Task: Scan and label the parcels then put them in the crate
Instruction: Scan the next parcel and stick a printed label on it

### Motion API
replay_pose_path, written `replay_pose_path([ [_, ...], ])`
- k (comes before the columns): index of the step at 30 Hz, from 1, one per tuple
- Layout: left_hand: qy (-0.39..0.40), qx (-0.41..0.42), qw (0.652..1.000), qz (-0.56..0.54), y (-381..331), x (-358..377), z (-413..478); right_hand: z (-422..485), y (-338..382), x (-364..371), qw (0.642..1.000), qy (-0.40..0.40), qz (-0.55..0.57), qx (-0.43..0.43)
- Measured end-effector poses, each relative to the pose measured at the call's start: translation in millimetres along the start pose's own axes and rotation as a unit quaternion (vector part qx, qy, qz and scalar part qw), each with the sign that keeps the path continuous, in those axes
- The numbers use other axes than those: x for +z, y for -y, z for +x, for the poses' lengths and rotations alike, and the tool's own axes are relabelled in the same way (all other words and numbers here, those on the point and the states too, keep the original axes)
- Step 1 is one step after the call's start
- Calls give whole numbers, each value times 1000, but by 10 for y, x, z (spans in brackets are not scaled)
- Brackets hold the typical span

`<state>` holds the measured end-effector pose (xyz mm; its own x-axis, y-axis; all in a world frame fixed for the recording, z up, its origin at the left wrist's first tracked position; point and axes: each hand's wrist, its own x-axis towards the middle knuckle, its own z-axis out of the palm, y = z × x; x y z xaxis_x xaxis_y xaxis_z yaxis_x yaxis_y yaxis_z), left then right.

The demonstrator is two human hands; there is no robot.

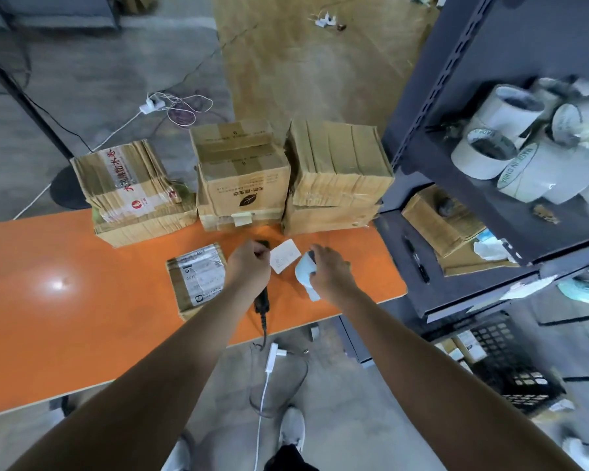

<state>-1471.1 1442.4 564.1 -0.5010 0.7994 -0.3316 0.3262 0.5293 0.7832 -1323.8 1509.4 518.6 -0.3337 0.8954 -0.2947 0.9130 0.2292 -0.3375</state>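
**Orange table: scanner in hand just right of the parcel**

Orange table point(65, 317), smooth and glossy, carries everything. Nearest, well right of the parcel point(198, 280) and below table level, is a black lattice crate point(510, 362), partly hidden by shelving. Just right of the parcel, the left hand point(247, 266) grips a black scanner point(262, 302), whose head it mostly hides. Further right, the right hand point(330, 270) curls over a rounded white printer point(303, 275). A blurred white label point(285, 255) lies between them. Beyond the parcel stand cardboard stacks point(242, 178).
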Motion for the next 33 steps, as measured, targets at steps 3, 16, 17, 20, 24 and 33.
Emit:
replay_pose_path([
  [3, 6, 0, 1000, 14, 71, -6, 52, 58, -70, 141, 1000, 17, -17, 10],
  [16, 10, -52, 998, -36, 312, -323, 77, -83, 144, 163, 982, -5, 188, -19],
  [17, 10, -53, 998, -37, 322, -374, 84, -97, 220, 143, 978, -14, 207, -25],
  [20, 7, -52, 998, -39, 366, -543, 108, -102, 487, 98, 968, -6, 249, -40],
  [24, -14, -56, 996, -65, 461, -734, 145, -57, 808, 102, 962, 26, 258, -80],
  [33, -39, -77, 985, -151, 774, -1070, 169, 7, 1275, 278, 958, 23, 254, -131],
])
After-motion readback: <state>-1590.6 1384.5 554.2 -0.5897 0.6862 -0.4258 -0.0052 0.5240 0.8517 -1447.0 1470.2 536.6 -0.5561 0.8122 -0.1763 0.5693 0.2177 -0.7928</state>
